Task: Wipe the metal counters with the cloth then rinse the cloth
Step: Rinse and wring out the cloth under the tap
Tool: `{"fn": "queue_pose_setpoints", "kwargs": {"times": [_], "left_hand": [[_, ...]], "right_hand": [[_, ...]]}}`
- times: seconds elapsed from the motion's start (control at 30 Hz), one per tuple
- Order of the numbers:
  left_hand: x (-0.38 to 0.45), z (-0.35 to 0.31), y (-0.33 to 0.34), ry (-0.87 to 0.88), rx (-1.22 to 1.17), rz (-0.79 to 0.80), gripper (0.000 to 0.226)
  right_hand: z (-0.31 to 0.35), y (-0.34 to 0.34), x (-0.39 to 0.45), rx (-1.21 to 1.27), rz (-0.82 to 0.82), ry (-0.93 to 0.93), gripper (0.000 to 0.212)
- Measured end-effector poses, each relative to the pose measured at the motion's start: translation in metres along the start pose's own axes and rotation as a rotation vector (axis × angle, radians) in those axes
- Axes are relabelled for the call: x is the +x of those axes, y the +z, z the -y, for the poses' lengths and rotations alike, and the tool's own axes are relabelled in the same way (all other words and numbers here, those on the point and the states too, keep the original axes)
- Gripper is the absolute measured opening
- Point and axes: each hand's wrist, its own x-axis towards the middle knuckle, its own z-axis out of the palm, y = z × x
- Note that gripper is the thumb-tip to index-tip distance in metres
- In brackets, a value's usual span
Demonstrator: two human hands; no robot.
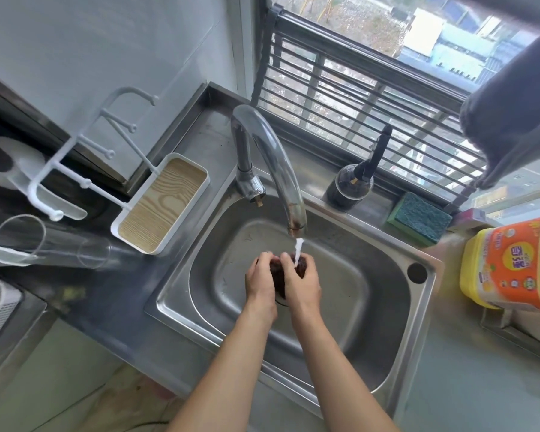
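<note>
There is one view only, from a wide-angle camera worn on the person's head. It looks forward and steeply down, so the sink [387, 294] fills the centre of the frame and both forearms enter from the bottom edge. The tap [272, 160] rises just above centre, close to the lens. The window [371, 88] runs across the upper right and the wall fills the upper left. Straight lines bow toward the frame edges, as a wide lens bends them. No second view shares the scene.
</note>
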Motion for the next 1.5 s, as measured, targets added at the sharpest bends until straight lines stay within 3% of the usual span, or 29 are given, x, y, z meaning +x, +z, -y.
{"fn": "queue_pose_setpoints", "kwargs": {"times": [0.07,0.13,0.23,0.3,0.37,0.43,0.5,0.6,0.7,0.77,0.9,0.93,1.0,1.1,1.17,1.23,1.3,1.43,1.5], "left_hand": [[-0.001,0.0,-0.002,0.087,0.025,-0.05,0.017],[0.005,0.001,-0.011,0.261,0.114,-0.122,0.008],[0.011,0.005,-0.02,0.496,0.437,-0.097,0.029],[0.011,0.012,-0.015,0.43,0.499,-0.002,0.036],[0.011,0.017,-0.008,0.237,0.393,0.062,0.044],[0.018,0.025,-0.005,0.171,0.361,0.051,0.046],[0.02,0.03,-0.007,0.217,0.426,0.015,0.037],[0.021,0.037,-0.006,0.407,0.489,-0.032,0.013],[0.02,0.04,-0.007,0.64,0.585,-0.029,0.018],[0.023,0.039,-0.012,0.786,0.71,0.008,0.019],[0.025,0.033,-0.031,1.064,0.897,0.177,0.027],[0.02,0.032,-0.03,1.061,0.892,0.162,0.029],[0.018,0.033,-0.026,0.89,0.738,0.081,0.033],[0.03,0.032,-0.02,0.364,0.258,0.042,0.068],[0.041,0.034,-0.021,0.121,0.011,0.086,0.086],[0.029,0.032,-0.015,0.091,-0.07,0.123,0.073],[0.022,0.039,-0.01,0.156,-0.013,0.162,0.068],[0.026,0.044,-0.014,0.304,0.165,0.065,0.051],[0.027,0.037,-0.016,0.407,0.241,0.108,0.033]], "right_hand": [[0.002,-0.004,0.004,-0.033,0.021,0.057,0.022],[0.005,-0.011,0.013,0.025,-0.078,0.097,0.02],[0.006,-0.02,0.018,0.274,-0.185,0.146,0.01],[0.005,-0.016,0.01,0.367,-0.071,0.128,0.01],[0.001,-0.01,0.0,0.432,0.063,0.1,0.013],[-0.008,-0.005,-0.003,0.455,0.077,0.105,0.02],[-0.018,-0.002,0.0,0.435,0.006,0.113,0.017],[-0.025,0.001,0.004,0.363,0.082,0.172,0.013],[-0.028,0.007,0.009,0.221,0.197,0.175,0.027],[-0.026,0.008,0.014,0.065,0.094,0.106,0.037],[-0.015,0.001,0.027,-0.036,-0.178,0.077,0.033],[-0.013,-0.002,0.031,-0.003,-0.221,0.095,0.033],[-0.011,-0.001,0.032,0.106,-0.117,0.102,0.032],[-0.022,0.011,0.014,0.229,0.157,0.024,0.033],[-0.034,0.017,0.002,0.176,0.177,-0.11,0.04],[-0.044,0.02,0.003,0.056,0.09,-0.226,0.036],[-0.04,0.021,0.01,-0.001,0.005,-0.217,0.026],[-0.024,0.023,0.024,-0.168,-0.027,-0.141,0.033],[-0.018,0.017,0.034,-0.148,-0.108,0.026,0.04]]}}
